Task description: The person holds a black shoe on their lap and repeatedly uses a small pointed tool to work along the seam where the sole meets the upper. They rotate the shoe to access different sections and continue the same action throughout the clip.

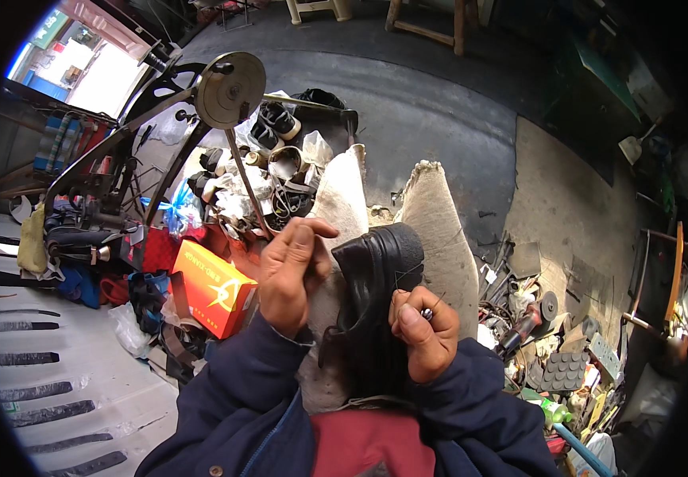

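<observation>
A black leather shoe lies across my lap on a pale, worn cloth apron. My left hand is raised just left of the shoe, fingers curled, the thumb near the index finger; whatever they may pinch is too small to make out. My right hand is closed at the shoe's right side, gripping a small tool with a shiny metal end. A thin thread shows faintly against the shoe near that hand.
A cast-iron sewing machine stands front-left, beside heaped shoes. An orange box sits left of me. Leather strips lie on a board at lower left. A grinder, tools and scraps crowd the right. Stool legs stand beyond.
</observation>
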Action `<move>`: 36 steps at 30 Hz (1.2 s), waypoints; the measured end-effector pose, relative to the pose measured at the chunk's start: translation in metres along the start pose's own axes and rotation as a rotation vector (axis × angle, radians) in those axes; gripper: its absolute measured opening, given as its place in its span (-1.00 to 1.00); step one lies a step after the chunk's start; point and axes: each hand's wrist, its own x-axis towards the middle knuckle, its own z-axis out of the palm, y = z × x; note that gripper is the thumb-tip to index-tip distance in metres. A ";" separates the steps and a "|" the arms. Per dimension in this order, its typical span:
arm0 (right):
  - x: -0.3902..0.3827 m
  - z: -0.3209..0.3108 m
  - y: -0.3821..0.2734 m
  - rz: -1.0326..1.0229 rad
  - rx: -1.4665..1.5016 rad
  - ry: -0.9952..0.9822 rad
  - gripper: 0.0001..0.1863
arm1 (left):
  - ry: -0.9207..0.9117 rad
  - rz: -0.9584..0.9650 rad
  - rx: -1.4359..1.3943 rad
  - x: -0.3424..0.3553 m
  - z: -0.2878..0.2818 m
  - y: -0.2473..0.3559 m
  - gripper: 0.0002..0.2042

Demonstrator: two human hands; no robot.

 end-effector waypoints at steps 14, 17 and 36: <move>0.012 -0.023 -0.011 -0.023 0.141 0.064 -0.69 | 0.243 0.028 -0.444 0.032 -0.183 -0.018 -0.64; 0.014 -0.027 -0.012 0.000 0.214 0.075 -0.69 | 0.265 -0.056 -0.418 0.028 -0.200 -0.038 -0.63; 0.017 -0.034 -0.009 -0.036 0.214 0.128 -0.66 | 0.413 0.181 0.898 -0.032 -0.161 -0.014 -0.84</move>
